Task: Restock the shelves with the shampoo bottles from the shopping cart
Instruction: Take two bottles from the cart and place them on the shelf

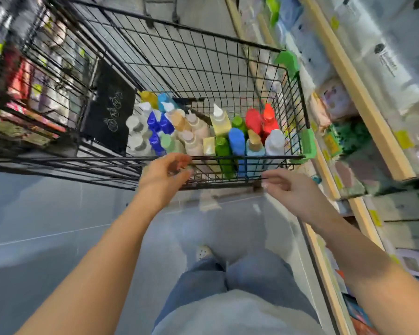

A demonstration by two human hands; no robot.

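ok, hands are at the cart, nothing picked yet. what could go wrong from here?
1. The bottles stand packed tightly in the cart; lifting one out could tip its neighbours.
2. Both the left hand and the right hand are near the cart's near rim with no firm hold visible; a push could roll the cart away.
3. The cart sits close to the shelves on the right, so a swing with a bottle might knock stocked goods.

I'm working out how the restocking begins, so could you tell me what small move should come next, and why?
Probably reach the right hand forward over the cart's near rim to a bottle such as the pale blue one. Both hands, the left included, hold nothing, the bottles stand upright in the cart, and the shelves lie on that side.
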